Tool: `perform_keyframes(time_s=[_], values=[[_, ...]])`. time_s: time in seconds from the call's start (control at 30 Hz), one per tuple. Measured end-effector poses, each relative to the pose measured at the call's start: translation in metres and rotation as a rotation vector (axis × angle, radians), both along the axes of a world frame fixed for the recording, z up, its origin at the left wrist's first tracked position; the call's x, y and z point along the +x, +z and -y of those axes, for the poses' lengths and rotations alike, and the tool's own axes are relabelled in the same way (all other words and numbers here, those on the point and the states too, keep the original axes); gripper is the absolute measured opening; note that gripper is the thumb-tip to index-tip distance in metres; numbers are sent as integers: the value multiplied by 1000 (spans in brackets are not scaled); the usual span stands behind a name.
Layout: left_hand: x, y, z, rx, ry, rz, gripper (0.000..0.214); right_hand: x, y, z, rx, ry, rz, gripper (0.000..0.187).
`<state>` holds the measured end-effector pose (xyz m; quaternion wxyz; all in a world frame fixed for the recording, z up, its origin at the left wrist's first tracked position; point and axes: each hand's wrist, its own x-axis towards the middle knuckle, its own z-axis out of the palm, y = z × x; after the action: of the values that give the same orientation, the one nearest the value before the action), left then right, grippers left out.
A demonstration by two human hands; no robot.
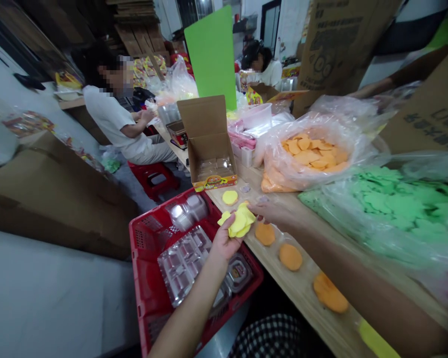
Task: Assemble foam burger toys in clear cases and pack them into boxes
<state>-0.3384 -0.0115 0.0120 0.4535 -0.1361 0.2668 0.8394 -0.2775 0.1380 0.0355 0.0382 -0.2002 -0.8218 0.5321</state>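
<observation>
The left hand (226, 242) cups a stack of soft yellow rounded discs (241, 221) in half-curled fingers; the right hand (271, 211), fingers extended, touches the stack's far edge. Just past those fingertips, a single yellow disc (230, 197) lies on the pale wooden table (298, 293). Orange discs (265, 233) lie below the right hand. A cartoon label (214, 182) on a brown cardboard box (205, 124) beyond the fingers is too small to read.

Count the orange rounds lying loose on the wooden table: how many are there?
3 orange rounds: in a row on the wooden table, one beside the right hand, one next along, one farthest, maybe two stacked. More could hide under the forearm.
</observation>
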Motion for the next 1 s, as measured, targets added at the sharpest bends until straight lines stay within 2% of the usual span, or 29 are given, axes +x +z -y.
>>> perform_keyframes(time_s=[0.17,0.3,0.37,0.5,0.6,0.67,0.83,1.0], values=[[15,-4,-8,-33,-116,9,32,18,-4,-11,-227,-32,19,21],[20,-6,-1,-66,-124,19,29,33,-1,-17,-319,-114,-79,22],[19,-6,4,-108,-96,14,27,39,1,-19,-223,-130,-146,22],[15,-5,13,-166,-60,2,21,48,-7,-17,320,-91,-230,12],[16,-6,14,-176,-52,4,16,55,-19,-7,662,89,-225,5],[19,-6,13,-172,-57,13,14,60,-25,2,781,206,-196,4],[23,-7,10,-168,-56,34,13,68,-34,16,831,258,-153,6],[20,-9,12,-158,-53,37,15,70,-38,13,691,232,-257,2]])
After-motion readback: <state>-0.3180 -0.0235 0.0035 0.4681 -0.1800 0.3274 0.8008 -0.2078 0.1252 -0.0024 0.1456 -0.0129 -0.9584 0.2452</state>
